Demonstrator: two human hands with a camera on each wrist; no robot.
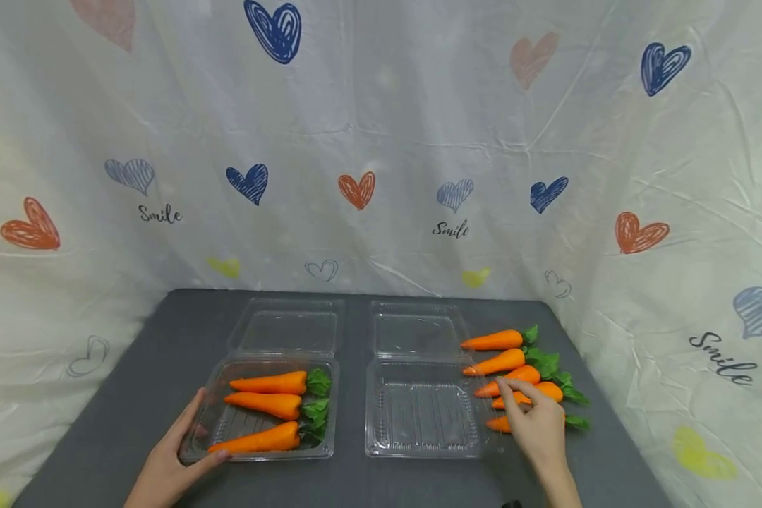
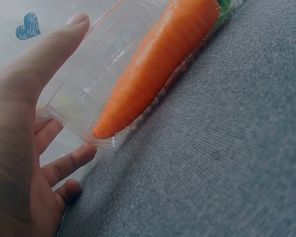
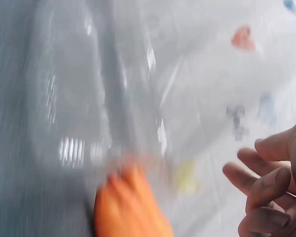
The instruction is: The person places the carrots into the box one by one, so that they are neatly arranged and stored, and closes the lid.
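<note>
The left hand (image 1: 171,451) rests at the near left corner of the left box (image 1: 273,457), thumb and fingers spread and touching its outside without closing around it. Three carrots (image 1: 267,404) lie in this box, tips left, leaves right. The right hand (image 1: 536,423) is over a row of five carrots (image 1: 497,363) on the surface (image 1: 349,480), just right of the right box (image 1: 425,416); its fingers are loosely bent, parted from the thumb, gripping nothing. Both clear lids (image 1: 292,331) are folded back, away from the person.
</note>
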